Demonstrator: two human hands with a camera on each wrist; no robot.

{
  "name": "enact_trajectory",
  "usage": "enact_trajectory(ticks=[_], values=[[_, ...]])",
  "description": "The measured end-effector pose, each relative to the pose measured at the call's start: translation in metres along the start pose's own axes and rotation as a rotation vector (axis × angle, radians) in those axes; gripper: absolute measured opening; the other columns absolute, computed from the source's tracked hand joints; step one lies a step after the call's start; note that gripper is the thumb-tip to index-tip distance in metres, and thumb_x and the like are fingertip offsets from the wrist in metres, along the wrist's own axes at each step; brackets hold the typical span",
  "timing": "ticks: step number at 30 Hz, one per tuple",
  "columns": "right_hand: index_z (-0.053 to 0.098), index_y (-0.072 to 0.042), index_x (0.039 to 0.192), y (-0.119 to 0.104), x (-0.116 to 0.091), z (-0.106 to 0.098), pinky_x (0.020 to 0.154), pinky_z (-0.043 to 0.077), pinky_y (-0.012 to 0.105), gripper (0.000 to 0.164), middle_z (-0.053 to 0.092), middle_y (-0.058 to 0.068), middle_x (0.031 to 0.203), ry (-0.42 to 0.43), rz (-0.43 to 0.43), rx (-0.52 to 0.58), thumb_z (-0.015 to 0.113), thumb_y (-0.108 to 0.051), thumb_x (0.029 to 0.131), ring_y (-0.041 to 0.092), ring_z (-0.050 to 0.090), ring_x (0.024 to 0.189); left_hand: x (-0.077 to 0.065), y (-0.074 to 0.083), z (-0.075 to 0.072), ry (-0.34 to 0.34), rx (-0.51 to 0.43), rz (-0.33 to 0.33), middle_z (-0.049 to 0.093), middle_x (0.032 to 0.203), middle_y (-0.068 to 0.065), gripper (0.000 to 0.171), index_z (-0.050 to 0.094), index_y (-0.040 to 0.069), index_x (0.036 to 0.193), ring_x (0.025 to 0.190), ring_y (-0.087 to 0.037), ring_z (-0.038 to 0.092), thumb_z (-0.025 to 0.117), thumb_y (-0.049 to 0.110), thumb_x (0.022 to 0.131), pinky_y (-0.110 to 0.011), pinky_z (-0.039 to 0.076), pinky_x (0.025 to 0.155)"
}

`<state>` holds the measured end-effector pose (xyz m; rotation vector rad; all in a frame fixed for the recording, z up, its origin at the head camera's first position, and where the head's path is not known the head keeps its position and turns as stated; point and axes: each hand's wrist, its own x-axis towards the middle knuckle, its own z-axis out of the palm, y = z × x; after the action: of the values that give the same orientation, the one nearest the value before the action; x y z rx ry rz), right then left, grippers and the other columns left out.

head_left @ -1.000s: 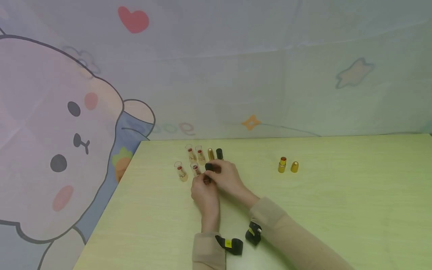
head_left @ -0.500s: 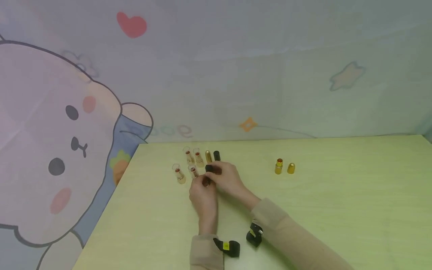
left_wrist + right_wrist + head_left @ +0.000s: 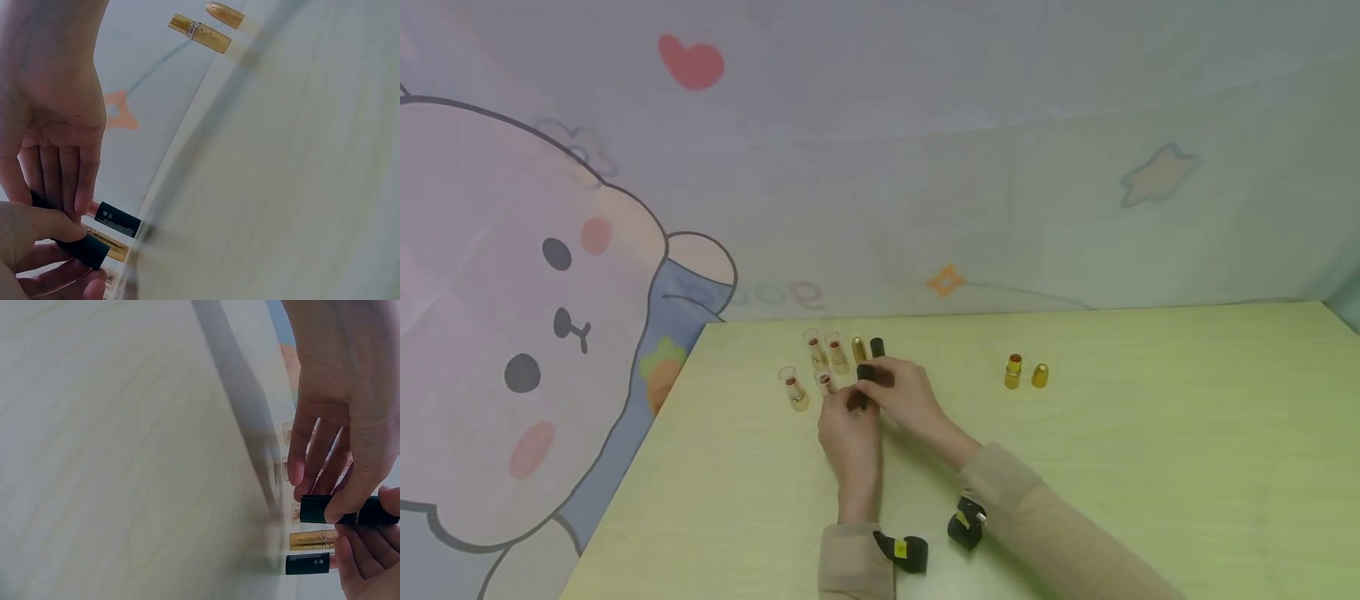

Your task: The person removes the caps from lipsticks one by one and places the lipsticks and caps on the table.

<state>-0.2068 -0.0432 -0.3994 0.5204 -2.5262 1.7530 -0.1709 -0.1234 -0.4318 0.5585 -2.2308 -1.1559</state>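
Both hands meet over one dark lipstick tube (image 3: 87,252), held upright above the table. My left hand (image 3: 852,437) grips its lower part, the thumb pressed along it in both wrist views. At its top, my right hand (image 3: 910,396) pinches the black upper end (image 3: 866,372). Just behind the hands stand a capped gold lipstick (image 3: 860,350) and another dark lipstick (image 3: 307,564), with a pinkish part above its base. Several gold lipsticks with clear caps (image 3: 793,392) stand to the left, one partly hidden by the left hand.
Farther right stand an uncapped gold lipstick (image 3: 1013,372) with a red tip and its gold bullet-shaped cap (image 3: 1040,376) beside it. A printed cloth (image 3: 880,167) hangs behind the table's back edge (image 3: 1150,310).
The head view has shifted slightly, so everything on the table sits a little lower and farther left. Both hands keep their hold on the dark tube with hardly any visible movement.
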Motion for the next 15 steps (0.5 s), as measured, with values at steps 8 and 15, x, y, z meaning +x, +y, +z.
enact_trajectory(ticks=[8, 15], values=[[0.068, 0.002, 0.109, 0.0007, 0.0002, -0.0023, 0.087, 0.056, 0.037, 0.025, 0.071, 0.02, 0.106, 0.019, -0.009, 0.011, 0.069, -0.006, 0.086, 0.031, 0.07, 0.097, -0.0005, 0.0021, -0.0012, -0.015, -0.019, 0.023, 0.069, 0.087, -0.012, 0.013, 0.074, 0.004, 0.09, 0.084, -0.032, 0.066, 0.073, 0.01, 0.079, -0.049, 0.05, 0.076], [0.068, 0.002, 0.109, 0.0024, 0.0, -0.0059, 0.086, 0.056, 0.037, 0.025, 0.071, 0.02, 0.105, 0.038, -0.025, 0.0, 0.069, -0.006, 0.085, 0.031, 0.07, 0.096, -0.0009, 0.0035, -0.0004, -0.037, -0.037, 0.021, 0.07, 0.088, -0.011, 0.015, 0.075, 0.005, 0.093, 0.085, -0.031, 0.067, 0.073, 0.009, 0.078, -0.05, 0.05, 0.076]])
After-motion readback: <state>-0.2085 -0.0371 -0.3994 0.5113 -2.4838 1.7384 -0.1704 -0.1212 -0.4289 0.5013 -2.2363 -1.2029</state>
